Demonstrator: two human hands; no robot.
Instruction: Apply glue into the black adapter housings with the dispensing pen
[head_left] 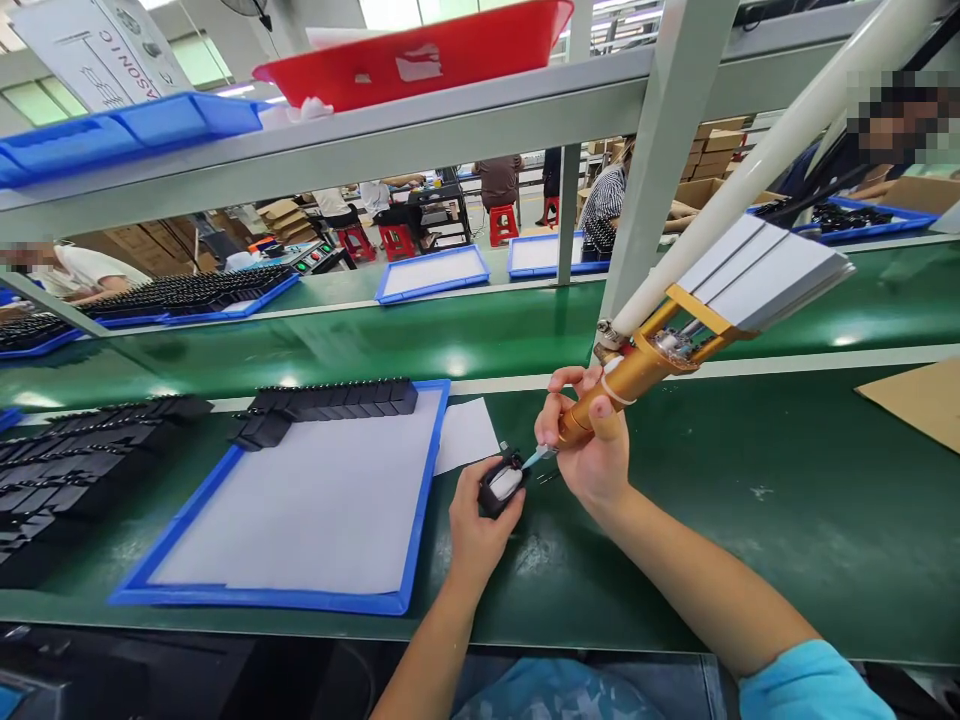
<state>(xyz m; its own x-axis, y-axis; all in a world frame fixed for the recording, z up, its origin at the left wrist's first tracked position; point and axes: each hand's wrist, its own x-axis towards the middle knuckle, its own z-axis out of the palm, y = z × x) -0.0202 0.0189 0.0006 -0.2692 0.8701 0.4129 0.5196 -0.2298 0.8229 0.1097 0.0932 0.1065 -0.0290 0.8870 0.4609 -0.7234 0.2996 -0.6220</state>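
Observation:
My left hand [484, 525] is closed around a small black casing [489, 500] with a white part [505, 483] showing in its open top. In my right hand [592, 440] is a gold-coloured dispensing gun [634, 378], slanting down to the left, with fingers wrapped round its body. Its pale blue nozzle tip [535, 457] points at the casing's right edge; whether it touches cannot be made out. Two thin metal prongs [549, 478] show just right of the casing. A white hose [720, 190] joins the gun from the upper right.
Left of my hands lies a blue-rimmed tray [411, 530] lined with white, black casings [337, 402] rowed along its far side. More black casings [67, 470] stand farther left. A grey shelf frame [450, 125] carries a red bin [420, 55]. Cardboard [919, 400] lies right; people sit beyond.

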